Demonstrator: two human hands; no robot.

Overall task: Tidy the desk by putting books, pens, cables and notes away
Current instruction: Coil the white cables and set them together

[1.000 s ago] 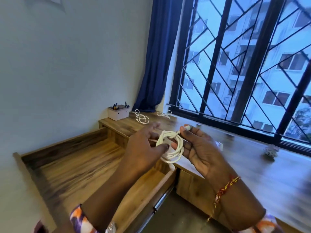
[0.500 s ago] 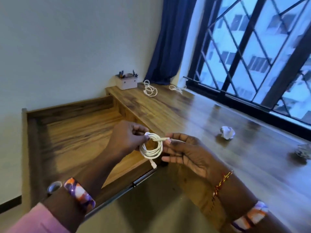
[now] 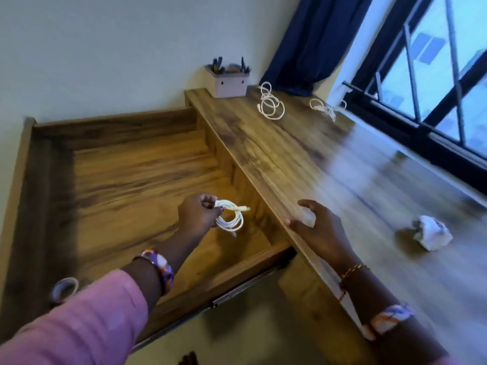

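Nearest to me, at 7 o'clock, I see a roll of tape (image 3: 64, 287) lying in the front corner of the open drawer (image 3: 110, 180). A little further, my left hand (image 3: 199, 216) hangs over the drawer and pinches a coiled white cable (image 3: 229, 216) with curled fingers; the coil hangs under the hand and its plug end points toward 3 o'clock. At 4 o'clock from it, my right hand (image 3: 315, 224) rests on the edge of the wooden surface (image 3: 303, 159) with bent fingers, and something pale is under them, but I cannot tell if it is held. At 3 o'clock on the surface lies a crumpled paper ball (image 3: 431, 235). Far at 12 o'clock lie two loose white cables (image 3: 270, 104), well apart from the hands, and just beside them a pen holder box (image 3: 228, 81) against the wall, near the blue curtain (image 3: 313, 40).
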